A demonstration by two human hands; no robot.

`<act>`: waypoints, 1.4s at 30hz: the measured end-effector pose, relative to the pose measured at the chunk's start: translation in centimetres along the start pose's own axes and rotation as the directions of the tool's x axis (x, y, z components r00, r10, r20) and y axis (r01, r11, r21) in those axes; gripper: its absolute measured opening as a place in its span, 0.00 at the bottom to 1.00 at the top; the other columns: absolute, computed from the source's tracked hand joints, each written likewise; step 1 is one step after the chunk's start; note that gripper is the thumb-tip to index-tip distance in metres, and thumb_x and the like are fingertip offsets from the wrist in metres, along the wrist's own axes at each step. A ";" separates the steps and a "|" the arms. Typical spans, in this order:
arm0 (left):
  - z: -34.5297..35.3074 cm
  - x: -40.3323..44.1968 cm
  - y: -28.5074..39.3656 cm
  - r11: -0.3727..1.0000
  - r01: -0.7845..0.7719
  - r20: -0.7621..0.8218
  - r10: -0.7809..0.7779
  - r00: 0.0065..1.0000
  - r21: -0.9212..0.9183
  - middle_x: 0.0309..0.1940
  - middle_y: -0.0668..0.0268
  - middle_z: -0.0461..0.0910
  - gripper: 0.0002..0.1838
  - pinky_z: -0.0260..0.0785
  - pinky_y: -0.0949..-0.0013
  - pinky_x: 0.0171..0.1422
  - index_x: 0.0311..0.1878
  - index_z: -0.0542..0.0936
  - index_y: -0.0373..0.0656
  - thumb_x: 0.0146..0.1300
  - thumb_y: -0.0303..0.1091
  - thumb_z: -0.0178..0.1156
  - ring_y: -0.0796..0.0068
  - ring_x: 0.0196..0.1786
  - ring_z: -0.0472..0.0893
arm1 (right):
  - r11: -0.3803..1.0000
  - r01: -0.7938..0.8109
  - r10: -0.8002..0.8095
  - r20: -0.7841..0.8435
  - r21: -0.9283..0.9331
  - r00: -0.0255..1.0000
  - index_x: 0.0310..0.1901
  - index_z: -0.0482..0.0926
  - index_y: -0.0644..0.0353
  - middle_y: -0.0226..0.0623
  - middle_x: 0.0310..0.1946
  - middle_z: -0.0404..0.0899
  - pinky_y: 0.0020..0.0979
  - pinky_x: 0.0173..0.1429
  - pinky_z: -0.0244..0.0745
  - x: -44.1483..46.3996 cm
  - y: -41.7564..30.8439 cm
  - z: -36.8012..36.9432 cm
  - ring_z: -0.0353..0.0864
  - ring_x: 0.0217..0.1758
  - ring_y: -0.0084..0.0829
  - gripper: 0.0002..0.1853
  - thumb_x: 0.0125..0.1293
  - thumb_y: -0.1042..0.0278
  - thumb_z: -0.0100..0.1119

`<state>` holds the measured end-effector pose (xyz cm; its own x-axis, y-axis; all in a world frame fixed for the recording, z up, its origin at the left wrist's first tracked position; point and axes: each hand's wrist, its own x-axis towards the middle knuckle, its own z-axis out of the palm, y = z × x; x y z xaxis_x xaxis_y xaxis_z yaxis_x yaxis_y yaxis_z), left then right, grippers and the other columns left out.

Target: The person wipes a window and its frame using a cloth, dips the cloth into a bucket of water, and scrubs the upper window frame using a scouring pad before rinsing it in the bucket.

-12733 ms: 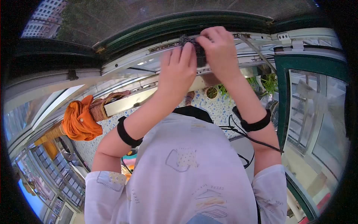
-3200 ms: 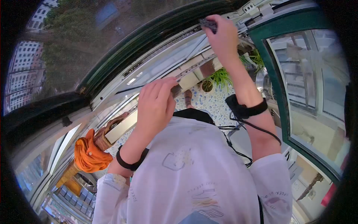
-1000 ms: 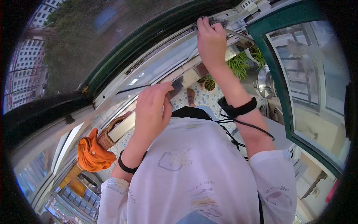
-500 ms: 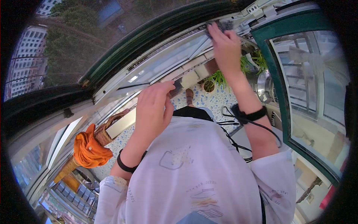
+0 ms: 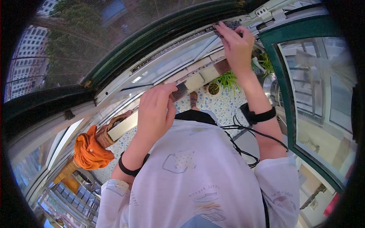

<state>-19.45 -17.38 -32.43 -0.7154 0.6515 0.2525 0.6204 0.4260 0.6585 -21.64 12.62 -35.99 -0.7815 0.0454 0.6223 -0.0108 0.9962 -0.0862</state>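
Observation:
My right hand (image 5: 239, 49) presses a crumpled dark grey rag (image 5: 231, 26) against the upper right part of the white window frame (image 5: 163, 51). Its fingers are closed on the rag and hide part of it. Lower and to the left, my left hand (image 5: 156, 108) lies on the narrow inner ledge (image 5: 123, 127), fingers stretched along it and thumb apart. A dark brownish patch or piece (image 5: 180, 92) shows just beyond its fingertips; I cannot make out what it is.
An orange cloth cap (image 5: 92, 150) hangs at the ledge's left end. The green-framed window sash (image 5: 287, 91) stands swung inward on the right. Potted plants (image 5: 228, 80) stand on the speckled floor (image 5: 213, 100) below. Trees (image 5: 72, 49) and buildings show outside.
My right hand has shifted slightly right along the window frame with the rag. My left hand stays on the ledge.

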 end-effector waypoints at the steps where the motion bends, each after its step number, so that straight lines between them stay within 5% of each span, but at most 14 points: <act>1: -0.1 0.1 0.0 1.000 0.004 0.000 -0.004 1.000 0.002 0.51 0.59 0.80 0.21 0.68 0.57 0.58 0.53 0.75 0.41 0.54 0.17 0.56 0.54 0.53 0.77 | 0.997 0.057 -0.057 0.004 -0.061 0.998 0.51 0.84 0.47 0.25 0.49 0.83 0.41 0.55 0.68 0.1 0.6 -0.3 0.73 0.50 0.36 0.22 0.51 0.72 0.65; 5: -0.6 0.0 -0.2 0.999 0.008 -0.064 -0.005 0.998 0.047 0.46 0.59 0.80 0.19 0.68 0.56 0.55 0.49 0.75 0.41 0.52 0.17 0.56 0.55 0.48 0.79 | 0.998 -0.041 0.038 -0.068 -0.052 0.997 0.50 0.84 0.47 0.30 0.47 0.82 0.42 0.55 0.69 0.7 1.4 0.8 0.74 0.51 0.38 0.20 0.53 0.73 0.65; 7: -0.8 -0.4 -0.3 0.998 0.019 -0.070 -0.015 0.997 0.060 0.46 0.59 0.80 0.19 0.68 0.56 0.55 0.50 0.75 0.42 0.52 0.18 0.56 0.55 0.49 0.79 | 0.981 -0.188 0.185 0.051 0.049 0.981 0.49 0.84 0.53 0.36 0.43 0.80 0.42 0.55 0.70 1.1 0.1 1.0 0.76 0.49 0.43 0.17 0.55 0.76 0.64; 14: -0.5 -1.0 -0.3 0.999 0.028 -0.064 -0.026 0.998 0.031 0.45 0.59 0.80 0.20 0.68 0.56 0.56 0.50 0.75 0.41 0.53 0.18 0.56 0.56 0.49 0.79 | 0.994 0.089 -0.090 0.019 0.064 0.996 0.52 0.80 0.58 0.39 0.44 0.80 0.43 0.56 0.71 0.5 -1.8 0.4 0.76 0.50 0.44 0.20 0.54 0.78 0.63; 20: -0.9 -0.6 -0.6 0.999 0.010 -0.066 -0.007 0.998 0.040 0.45 0.59 0.80 0.19 0.68 0.57 0.56 0.50 0.75 0.41 0.53 0.18 0.56 0.56 0.50 0.79 | 0.991 -0.119 0.115 0.068 0.060 0.991 0.52 0.79 0.58 0.40 0.45 0.81 0.44 0.57 0.70 1.4 -0.1 -0.1 0.76 0.51 0.46 0.21 0.53 0.78 0.62; 26: -1.0 -0.6 -0.9 0.999 0.017 -0.033 -0.016 0.999 0.028 0.51 0.58 0.80 0.20 0.68 0.56 0.58 0.53 0.74 0.40 0.55 0.18 0.56 0.53 0.52 0.78 | 0.961 0.039 -0.069 0.101 0.274 0.992 0.49 0.81 0.59 0.38 0.45 0.81 0.42 0.59 0.70 0.6 -4.2 -0.1 0.76 0.52 0.43 0.20 0.52 0.79 0.60; 31: -1.2 -0.6 -1.1 0.998 0.045 -0.059 -0.043 0.997 0.036 0.48 0.58 0.80 0.19 0.66 0.57 0.58 0.51 0.74 0.41 0.53 0.19 0.56 0.56 0.51 0.78 | 0.982 0.190 -0.189 0.074 -0.009 0.979 0.49 0.82 0.57 0.33 0.43 0.81 0.40 0.55 0.71 0.9 -1.9 -0.1 0.77 0.50 0.38 0.19 0.54 0.78 0.56; 38: -1.4 -1.7 -1.6 0.997 0.074 -0.100 -0.071 0.992 0.030 0.48 0.60 0.80 0.19 0.67 0.57 0.57 0.51 0.75 0.42 0.53 0.19 0.56 0.56 0.52 0.78 | 0.996 0.086 -0.089 0.100 0.030 0.991 0.48 0.83 0.56 0.31 0.38 0.80 0.38 0.48 0.72 0.6 -4.7 0.8 0.77 0.45 0.36 0.17 0.56 0.75 0.55; 42: -1.5 -1.6 -1.1 0.998 0.042 -0.087 -0.038 0.995 0.041 0.47 0.60 0.80 0.19 0.67 0.56 0.57 0.50 0.75 0.41 0.53 0.18 0.56 0.56 0.51 0.78 | 0.966 0.248 -0.239 0.116 -0.070 0.964 0.46 0.83 0.56 0.33 0.35 0.78 0.38 0.46 0.72 1.5 -2.2 0.0 0.77 0.41 0.36 0.16 0.55 0.73 0.57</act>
<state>-19.49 -19.81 -32.43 -0.7638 0.5777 0.2878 0.6026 0.4784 0.6388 -22.76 10.49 -34.90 -0.8231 -0.2033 0.5302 -0.1610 0.9789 0.1255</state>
